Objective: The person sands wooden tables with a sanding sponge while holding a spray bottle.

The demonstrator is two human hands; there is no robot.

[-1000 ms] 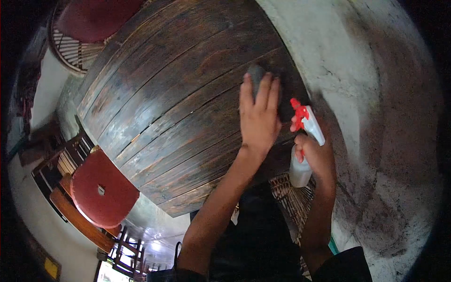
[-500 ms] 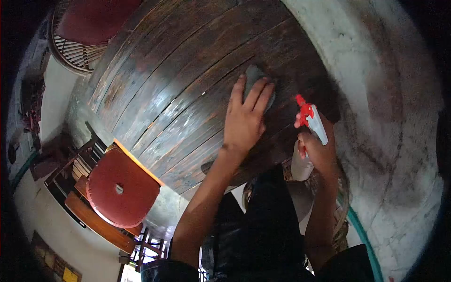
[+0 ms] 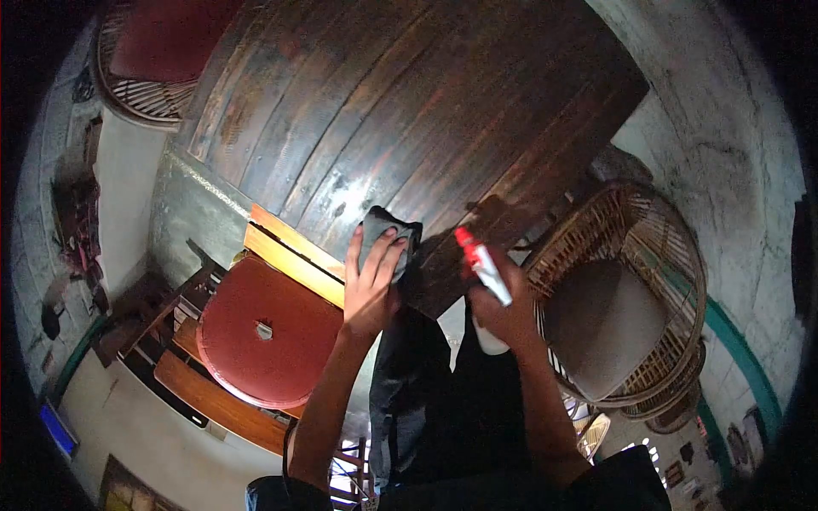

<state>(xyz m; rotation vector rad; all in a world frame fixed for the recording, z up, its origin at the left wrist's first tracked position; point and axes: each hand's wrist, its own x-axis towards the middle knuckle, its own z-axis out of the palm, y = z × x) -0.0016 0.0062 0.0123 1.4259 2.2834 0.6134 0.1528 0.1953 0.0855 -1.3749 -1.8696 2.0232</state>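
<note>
My left hand (image 3: 371, 289) has its fingers bent over a grey cloth (image 3: 380, 223), holding it at the near edge of a dark wooden plank table (image 3: 426, 94). Part of the cloth bunches up beyond the fingertips. In my right hand (image 3: 509, 300) is a spray bottle (image 3: 487, 271) with a red and white trigger head. Its pale body hangs below the fist, and the red nozzle points toward the tabletop. The fingers around the bottle are partly in shadow.
A wicker chair (image 3: 609, 315) with a grey cushion stands close on the right. To the left are a red round-seated chair (image 3: 264, 332) and a yellow-orange board (image 3: 298, 260) by the table edge. Another red-cushioned wicker chair (image 3: 166, 43) stands at the far left.
My left hand has drawn the cloth from mid-table back to the near edge. My right hand with the spray bottle has shifted left in view. The camera has turned, showing the right wicker chair.
</note>
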